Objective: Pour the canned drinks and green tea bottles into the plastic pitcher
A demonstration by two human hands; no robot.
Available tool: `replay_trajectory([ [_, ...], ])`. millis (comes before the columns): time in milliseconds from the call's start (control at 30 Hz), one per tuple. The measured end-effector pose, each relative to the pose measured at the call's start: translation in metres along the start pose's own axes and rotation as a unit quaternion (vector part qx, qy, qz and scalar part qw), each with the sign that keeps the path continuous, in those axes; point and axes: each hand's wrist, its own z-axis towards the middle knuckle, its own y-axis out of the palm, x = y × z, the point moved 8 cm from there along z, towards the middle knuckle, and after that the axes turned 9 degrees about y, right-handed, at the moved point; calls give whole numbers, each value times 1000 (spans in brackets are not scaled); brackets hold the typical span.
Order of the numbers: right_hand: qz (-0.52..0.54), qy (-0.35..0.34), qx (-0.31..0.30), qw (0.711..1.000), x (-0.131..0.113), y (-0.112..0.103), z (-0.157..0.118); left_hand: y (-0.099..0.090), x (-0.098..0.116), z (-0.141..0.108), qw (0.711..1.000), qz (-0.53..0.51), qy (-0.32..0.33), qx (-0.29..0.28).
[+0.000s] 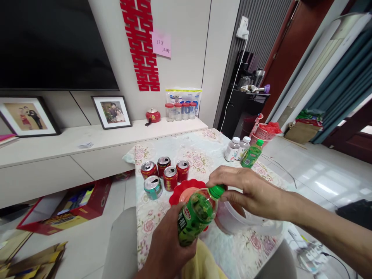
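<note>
My left hand (171, 240) is wrapped round the body of a green-labelled plastic drink bottle (197, 217), which tilts up and to the right. At its neck, my right hand (244, 188) grips the green bottle cap (216, 191) between thumb and fingers. Whether the cap is loose on the neck I cannot tell. Below and behind the bottle lies a red scalloped dish (177, 192), partly hidden. Under my right hand stands a translucent white plastic tub (232, 221). A yellow cloth (203, 263) shows below the bottle.
Several opened drink cans (170, 178) stand on the left of the flowered tablecloth (200, 155). Two white-capped bottles (232, 149) and another green-capped bottle (252, 154) stand at the back right. Red-lidded jars (178, 112) line the cabinet behind.
</note>
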Motion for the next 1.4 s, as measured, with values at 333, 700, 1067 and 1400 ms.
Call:
replay_trajectory([
  [333,-59,167,-20,984,17,10,-5,3,-7,-1,1000,14,14,-22],
  [700,-33,62,-30,997,7,6,2,7,-5,2,995,-31,-36,-88],
  [1067,-31,-72,81,994,-2,-6,-22,-3,15,23,992,-25,16,-126],
  [1400,-61,112,53,990,13,-2,-34,-3,24,34,987,11,70,-144],
])
